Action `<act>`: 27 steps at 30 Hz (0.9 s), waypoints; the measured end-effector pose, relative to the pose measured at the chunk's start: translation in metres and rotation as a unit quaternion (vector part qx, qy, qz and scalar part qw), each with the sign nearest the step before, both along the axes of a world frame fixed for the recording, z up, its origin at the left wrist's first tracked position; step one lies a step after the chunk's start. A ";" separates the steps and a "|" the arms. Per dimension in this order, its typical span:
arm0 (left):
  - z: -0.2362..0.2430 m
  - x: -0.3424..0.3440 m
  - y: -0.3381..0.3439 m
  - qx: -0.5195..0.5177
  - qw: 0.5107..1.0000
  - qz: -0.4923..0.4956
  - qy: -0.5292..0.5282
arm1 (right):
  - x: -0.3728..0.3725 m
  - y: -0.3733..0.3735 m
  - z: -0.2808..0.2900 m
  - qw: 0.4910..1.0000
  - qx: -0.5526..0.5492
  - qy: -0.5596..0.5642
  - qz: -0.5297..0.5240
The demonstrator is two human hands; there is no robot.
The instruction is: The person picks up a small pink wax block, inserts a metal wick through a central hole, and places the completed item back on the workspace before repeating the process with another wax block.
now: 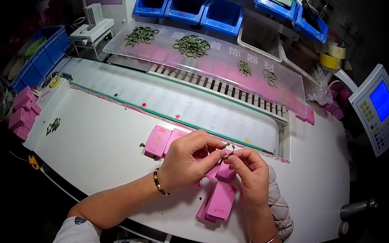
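Above the near middle of the table, my left hand (pixel 182 158) and my right hand (pixel 253 179) meet fingertip to fingertip. Both pinch a small dark green piece (pixel 232 149), thin and curved; its full shape is hidden by the fingers. Pink mould blocks lie under and around the hands. One pink block (pixel 157 141) is left of my left hand, with small green bits at its edge. Another pink block (pixel 221 201) rests on top of a similar one nearer to me, between my forearms. A quilted grey cloth (pixel 280 204) lies beside my right forearm.
A translucent shelf (pixel 163 61) bears piles of green rings (pixel 192 46). Behind it stand blue bins (pixel 221 18). A machine panel with a blue screen (pixel 380 101) is at the right. Stacked pink blocks (pixel 24 115) and loose green pieces (pixel 53 126) lie at the left.
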State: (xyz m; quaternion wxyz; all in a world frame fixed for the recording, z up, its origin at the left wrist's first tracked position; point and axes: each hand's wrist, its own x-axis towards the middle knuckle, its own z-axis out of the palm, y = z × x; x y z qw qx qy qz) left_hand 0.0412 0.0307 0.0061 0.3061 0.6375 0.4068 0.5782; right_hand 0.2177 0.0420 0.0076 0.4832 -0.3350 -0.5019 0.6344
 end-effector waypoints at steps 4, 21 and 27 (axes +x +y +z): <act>0.000 0.000 0.000 -0.020 1.000 -0.002 0.007 | 0.002 0.001 -0.002 1.000 -0.015 -0.007 0.001; -0.006 -0.001 0.001 -0.080 0.995 -0.051 0.003 | 0.005 0.006 -0.004 0.987 -0.139 0.077 -0.011; -0.006 0.002 -0.003 -0.206 0.965 -0.141 -0.080 | 0.002 0.004 -0.006 0.989 -0.117 0.084 -0.046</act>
